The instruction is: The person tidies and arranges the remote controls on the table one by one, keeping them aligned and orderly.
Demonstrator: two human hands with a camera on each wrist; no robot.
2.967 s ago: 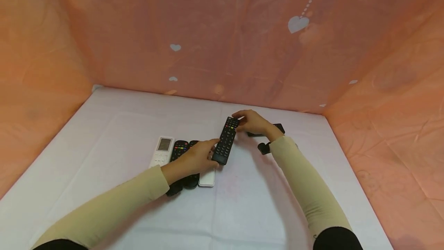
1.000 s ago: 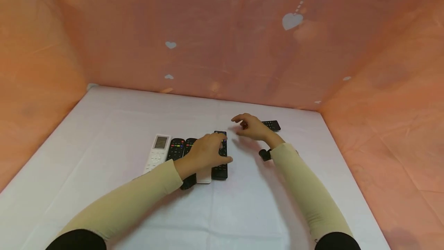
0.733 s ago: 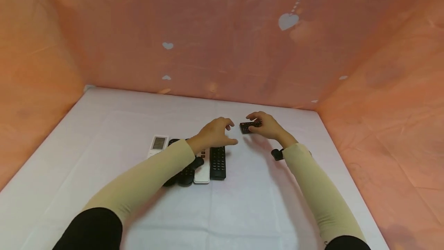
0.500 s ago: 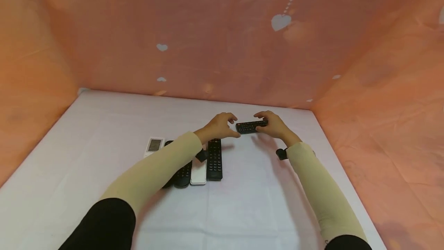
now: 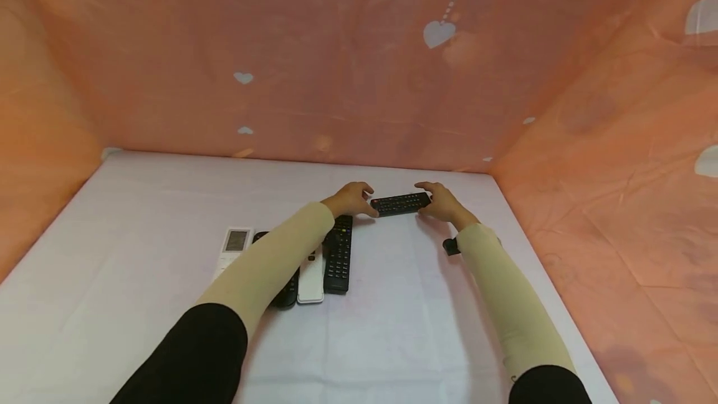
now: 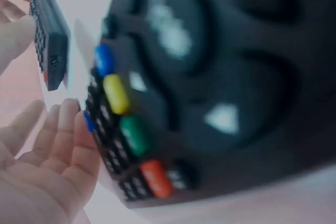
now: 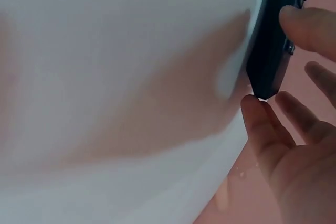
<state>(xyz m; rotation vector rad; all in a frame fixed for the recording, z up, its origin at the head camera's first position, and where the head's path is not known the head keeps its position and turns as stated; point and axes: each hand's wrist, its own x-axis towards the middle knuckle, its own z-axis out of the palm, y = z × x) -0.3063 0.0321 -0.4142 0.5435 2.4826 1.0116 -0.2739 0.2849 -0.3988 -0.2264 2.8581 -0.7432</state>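
A black remote control [image 5: 400,204] lies crosswise between my two hands near the back of the table. My right hand [image 5: 443,203] pinches its right end, thumb on the near side and fingers behind. In the right wrist view that thumb [image 7: 312,27] overlaps the key side, with fingertips right at the remote's end. My left hand [image 5: 350,199] is at the other end, thumb tip beside the corner and fingers spread. The left wrist view shows the left fingers [image 6: 68,145] nearly straight, close below the remote's tip [image 6: 55,66]. Under my left wrist is another black remote [image 5: 338,260].
My left sleeve crosses a side-by-side row of remotes: a white one with a screen [image 5: 232,245], partly hidden black ones [image 5: 288,295] and a plain white one [image 5: 311,279]. A white cloth [image 5: 392,329] covers the table. Orange sheets [image 5: 336,67] enclose its back and sides.
One black remote was laid at the row's right end. My right hand reached the other remote, then slid toward its right end. My left hand left the row and came to its left end.
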